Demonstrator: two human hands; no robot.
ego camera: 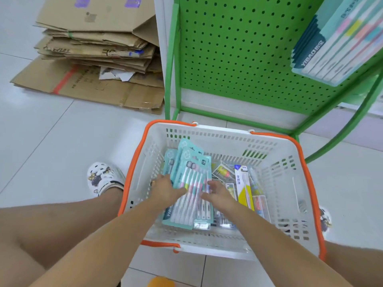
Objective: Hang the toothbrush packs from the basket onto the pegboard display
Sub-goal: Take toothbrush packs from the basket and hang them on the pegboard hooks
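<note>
Fingers of the left hand [165,188] curl around the left edge of a stack of teal toothbrush packs [187,189], thumb lying across the top pack. The right hand [217,192] touches the stack's right edge, though whether its fingers grip or merely rest there cannot be told. The packs lie tilted inside a white basket [290,183] with orange handles, beside a yellow-and-white pack [243,187] and other small goods. The basket sits on the tiled floor before a green pegboard display [238,48], where more teal packs [339,42] hang at upper right. Flattened cardboard boxes [93,54] lie stacked to the left.
</note>
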